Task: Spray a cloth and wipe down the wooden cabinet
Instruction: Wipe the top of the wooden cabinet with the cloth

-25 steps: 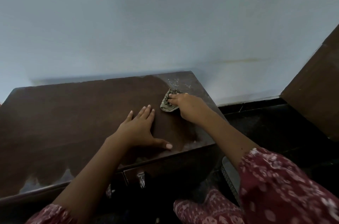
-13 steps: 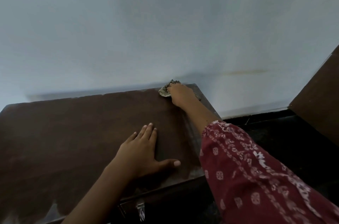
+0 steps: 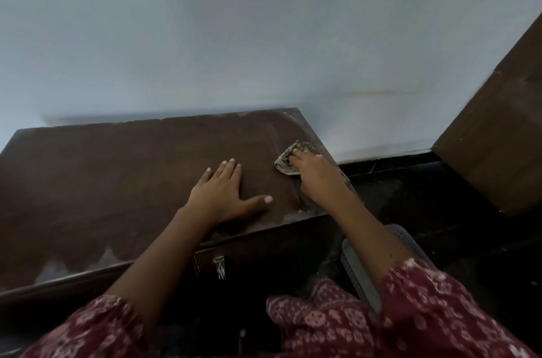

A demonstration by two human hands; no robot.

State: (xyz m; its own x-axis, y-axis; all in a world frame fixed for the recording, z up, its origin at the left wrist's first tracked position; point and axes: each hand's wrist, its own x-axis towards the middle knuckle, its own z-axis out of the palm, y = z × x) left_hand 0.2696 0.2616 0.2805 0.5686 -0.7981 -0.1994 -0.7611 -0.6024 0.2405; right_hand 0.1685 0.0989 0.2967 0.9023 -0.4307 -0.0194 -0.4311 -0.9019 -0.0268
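Cloth (image 3: 289, 158) under curled right hand (image 3: 318, 174) near cabinet (image 3: 117, 170) top's right edge; left hand (image 3: 223, 190) spread flat beside.

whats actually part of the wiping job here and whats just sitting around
Part of the job:
- cloth, pressed down under the right hand
- wooden cabinet top, dusty along its near edge
- left hand, flat on the top, bracing

Just there:
- dark wooden panel at the right
- grey perforated object on the floor beside the cabinet
- metal latch on the cabinet front
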